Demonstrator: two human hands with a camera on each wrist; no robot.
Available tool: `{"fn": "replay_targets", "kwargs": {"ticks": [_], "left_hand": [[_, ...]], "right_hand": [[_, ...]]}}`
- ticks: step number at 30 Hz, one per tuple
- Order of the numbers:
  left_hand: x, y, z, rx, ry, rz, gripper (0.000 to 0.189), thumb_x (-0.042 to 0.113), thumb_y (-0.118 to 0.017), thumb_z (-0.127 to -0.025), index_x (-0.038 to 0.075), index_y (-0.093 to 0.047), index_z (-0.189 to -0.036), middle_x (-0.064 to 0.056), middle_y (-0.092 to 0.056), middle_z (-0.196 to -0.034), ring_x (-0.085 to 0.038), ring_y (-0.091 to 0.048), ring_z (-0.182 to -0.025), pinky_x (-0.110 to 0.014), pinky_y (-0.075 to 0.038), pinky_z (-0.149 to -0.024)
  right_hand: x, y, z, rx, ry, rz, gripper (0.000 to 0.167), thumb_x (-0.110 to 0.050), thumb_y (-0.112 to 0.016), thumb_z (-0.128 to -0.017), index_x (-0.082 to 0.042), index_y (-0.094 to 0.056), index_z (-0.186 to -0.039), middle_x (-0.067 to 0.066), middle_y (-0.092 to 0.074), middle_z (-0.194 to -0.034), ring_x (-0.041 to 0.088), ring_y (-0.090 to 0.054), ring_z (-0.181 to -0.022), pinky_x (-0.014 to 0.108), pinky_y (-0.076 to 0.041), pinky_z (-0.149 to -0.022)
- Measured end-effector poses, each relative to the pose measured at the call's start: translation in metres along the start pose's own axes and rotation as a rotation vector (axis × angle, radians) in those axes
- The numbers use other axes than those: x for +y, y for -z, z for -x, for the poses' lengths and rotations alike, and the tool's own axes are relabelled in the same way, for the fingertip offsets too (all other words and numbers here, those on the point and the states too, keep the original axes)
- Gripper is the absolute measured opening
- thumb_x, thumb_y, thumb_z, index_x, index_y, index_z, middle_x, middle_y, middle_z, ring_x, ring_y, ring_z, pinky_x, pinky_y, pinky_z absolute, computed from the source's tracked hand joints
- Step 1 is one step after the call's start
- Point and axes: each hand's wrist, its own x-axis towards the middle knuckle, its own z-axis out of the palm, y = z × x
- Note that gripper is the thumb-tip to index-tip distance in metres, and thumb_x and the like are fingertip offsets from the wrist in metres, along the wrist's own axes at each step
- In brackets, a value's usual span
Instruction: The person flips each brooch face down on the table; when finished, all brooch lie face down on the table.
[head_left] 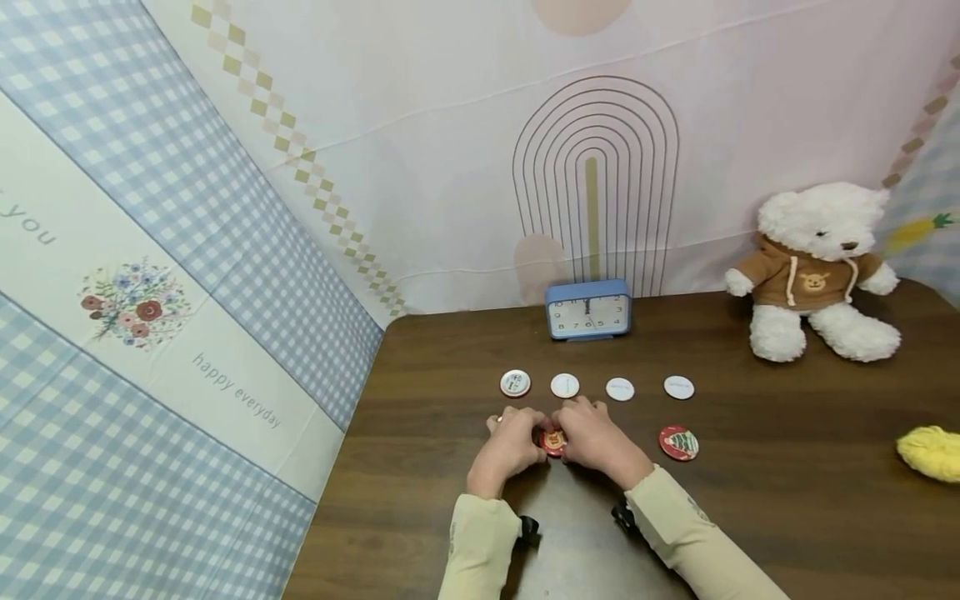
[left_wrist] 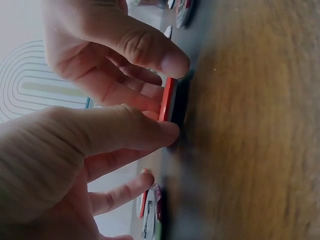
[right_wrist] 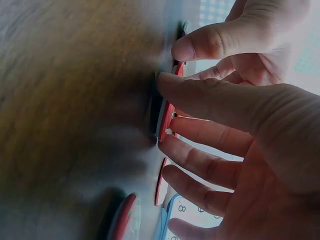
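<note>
Both hands pinch a round red button badge (head_left: pixel 553 442) with a yellow design, low over the brown table. My left hand (head_left: pixel 510 446) grips its left side, and my right hand (head_left: pixel 596 437) its right side. Seen edge-on in the left wrist view, the red rim (left_wrist: pixel 166 102) lies between the two thumbs. In the right wrist view, the right thumb covers part of the badge (right_wrist: pixel 167 117). Beyond the left fingers, a badge with a metal pin (left_wrist: pixel 150 212) shows, mostly hidden from the head view.
Behind the hands runs a row of white discs (head_left: pixel 565 386). A red badge with a Christmas tree (head_left: pixel 678 442) lies to the right. Further back stand a blue clock (head_left: pixel 588 310) and a white teddy bear (head_left: pixel 821 267). Yellow yarn (head_left: pixel 930 453) lies at far right.
</note>
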Motion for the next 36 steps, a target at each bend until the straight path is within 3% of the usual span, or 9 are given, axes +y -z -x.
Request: {"fn": "replay_targets", "kwargs": {"ticks": [3, 7, 12, 22, 29, 36], "left_hand": [[0.000, 0.000, 0.001, 0.011, -0.006, -0.010, 0.029, 0.006, -0.087, -0.070, 0.018, -0.076, -0.094, 0.006, -0.071, -0.103, -0.022, -0.055, -0.096, -0.049, -0.033, -0.085], [0.000, 0.002, 0.002, 0.024, -0.014, -0.006, 0.025, 0.007, -0.085, -0.073, 0.018, -0.078, -0.094, 0.005, -0.072, -0.104, -0.023, -0.056, -0.098, -0.052, -0.032, -0.088], [0.000, 0.006, 0.004, 0.019, -0.013, 0.001, 0.023, 0.007, -0.080, -0.076, 0.020, -0.080, -0.095, 0.007, -0.074, -0.103, -0.024, -0.057, -0.100, -0.053, -0.031, -0.089], [0.002, 0.012, 0.002, 0.052, -0.039, 0.034, 0.013, 0.010, -0.078, -0.087, 0.021, -0.082, -0.092, 0.008, -0.075, -0.094, -0.022, -0.060, -0.097, -0.055, -0.032, -0.091], [0.003, 0.011, -0.004, 0.092, -0.044, 0.029, 0.012, 0.011, -0.077, -0.088, 0.020, -0.083, -0.094, 0.013, -0.074, -0.086, -0.013, -0.062, -0.088, -0.049, -0.033, -0.089], [0.007, 0.005, -0.008, 0.132, -0.054, -0.034, 0.013, 0.011, -0.077, -0.087, 0.020, -0.083, -0.093, 0.010, -0.075, -0.086, -0.014, -0.066, -0.084, -0.047, -0.036, -0.083]], "right_hand": [[0.001, 0.002, 0.001, -0.004, 0.011, -0.007, 0.026, -0.002, -0.087, -0.068, -0.009, -0.073, -0.089, 0.000, -0.059, -0.081, 0.032, -0.054, -0.088, 0.060, -0.039, -0.081], [0.003, 0.005, 0.002, -0.002, 0.039, -0.005, 0.020, -0.003, -0.086, -0.070, -0.013, -0.069, -0.076, -0.005, -0.053, -0.069, 0.027, -0.053, -0.081, 0.059, -0.039, -0.080], [0.007, 0.009, 0.004, -0.008, 0.089, -0.027, 0.025, -0.004, -0.084, -0.074, -0.017, -0.064, -0.065, -0.010, -0.050, -0.059, 0.020, -0.051, -0.070, 0.052, -0.041, -0.074], [0.015, 0.022, 0.008, 0.026, 0.125, -0.145, 0.016, 0.002, -0.075, -0.083, -0.010, -0.074, -0.072, -0.009, -0.062, -0.065, 0.007, -0.049, -0.058, 0.029, -0.044, -0.057], [0.019, 0.022, 0.007, 0.093, 0.137, -0.128, 0.022, 0.009, -0.069, -0.081, -0.010, -0.073, -0.071, -0.008, -0.060, -0.065, 0.008, -0.047, -0.058, 0.029, -0.042, -0.056], [0.017, 0.015, 0.004, 0.160, 0.087, -0.103, 0.021, 0.011, -0.070, -0.077, -0.010, -0.072, -0.072, -0.006, -0.062, -0.065, 0.011, -0.054, -0.059, 0.032, -0.044, -0.057]]}}
